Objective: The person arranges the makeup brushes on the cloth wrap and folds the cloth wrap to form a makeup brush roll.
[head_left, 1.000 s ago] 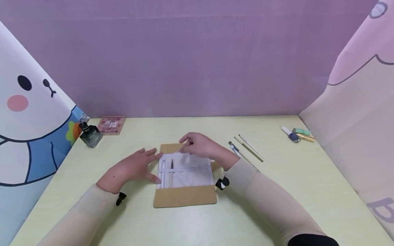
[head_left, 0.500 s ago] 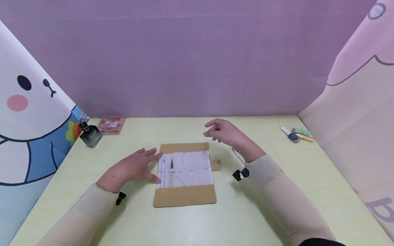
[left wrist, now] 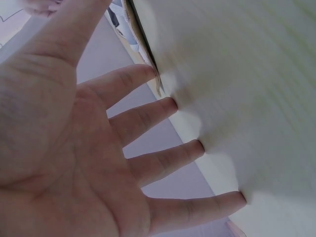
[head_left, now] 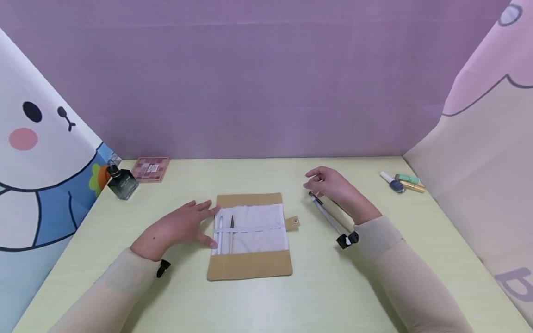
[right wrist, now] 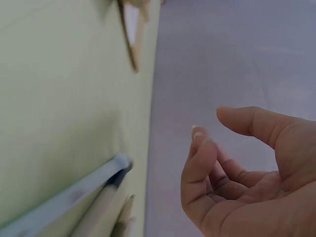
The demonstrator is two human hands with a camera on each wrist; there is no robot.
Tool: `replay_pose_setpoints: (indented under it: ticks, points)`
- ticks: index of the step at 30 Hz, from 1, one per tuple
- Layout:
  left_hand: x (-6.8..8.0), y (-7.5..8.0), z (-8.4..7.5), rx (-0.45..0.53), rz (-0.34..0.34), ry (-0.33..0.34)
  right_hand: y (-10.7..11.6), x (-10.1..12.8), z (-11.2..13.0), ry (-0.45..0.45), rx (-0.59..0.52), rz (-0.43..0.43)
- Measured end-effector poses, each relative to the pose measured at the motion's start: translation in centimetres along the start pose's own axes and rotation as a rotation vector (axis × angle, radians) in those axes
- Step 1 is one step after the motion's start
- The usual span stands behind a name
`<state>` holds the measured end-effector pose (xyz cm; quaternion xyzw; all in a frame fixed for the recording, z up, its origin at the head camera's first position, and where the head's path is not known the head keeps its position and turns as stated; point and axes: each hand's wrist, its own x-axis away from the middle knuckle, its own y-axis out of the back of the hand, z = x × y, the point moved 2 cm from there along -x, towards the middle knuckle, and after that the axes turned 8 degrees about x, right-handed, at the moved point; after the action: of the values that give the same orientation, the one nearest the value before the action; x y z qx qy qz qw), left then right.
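A tan brush roll (head_left: pixel 250 266) lies unrolled in the middle of the yellow-green table, white lining up. Two slim brushes (head_left: pixel 226 231) sit under its elastic band at the left end. My left hand (head_left: pixel 179 226) rests flat on the table, fingers straight, fingertips at the roll's left edge (left wrist: pixel 143 44). My right hand (head_left: pixel 331 185) hovers to the right of the roll, just over the heads of several loose brushes (head_left: pixel 326 213). Its fingers are loosely curled and hold nothing (right wrist: pixel 232 168). The loose brushes (right wrist: pixel 74 197) lie right below it.
A dark perfume bottle (head_left: pixel 121 183) and a pink eyeshadow palette (head_left: pixel 151 169) stand at the back left. A few small tubes and a nail polish (head_left: pixel 401 181) lie at the back right. Printed fabric walls close in the table on three sides.
My right hand has left the roll's top edge and swung right, down over the loose brushes. The left hand and the roll have stayed put.
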<state>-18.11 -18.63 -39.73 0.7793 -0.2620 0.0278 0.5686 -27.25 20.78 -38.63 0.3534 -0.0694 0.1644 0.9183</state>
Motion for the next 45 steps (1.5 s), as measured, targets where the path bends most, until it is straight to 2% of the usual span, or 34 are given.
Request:
replay_pose_setpoints:
  ticks: [10, 19, 28, 37, 45]
  points:
    - [0.2, 0.2, -0.2, -0.013, -0.003, -0.005, 0.2, 1.8, -2.3, -0.023, 0.000, 0.022]
    - [0.0, 0.2, 0.0, -0.002, -0.008, -0.003, 0.2, 2.4, -3.9, 0.019, 0.036, 0.085]
    - [-0.2, 0.2, -0.1, 0.013, -0.002, 0.009, 0.2, 2.8, -3.7, 0.023, 0.190, 0.105]
    - [-0.2, 0.0, -0.1, 0.016, 0.000, 0.012, -0.1, 2.7, -2.7, 0.067, 0.297, 0.175]
    - [0.0, 0.0, -0.1, 0.014, 0.000, 0.013, -0.8, 2.0, -2.5, 0.104, 0.475, 0.163]
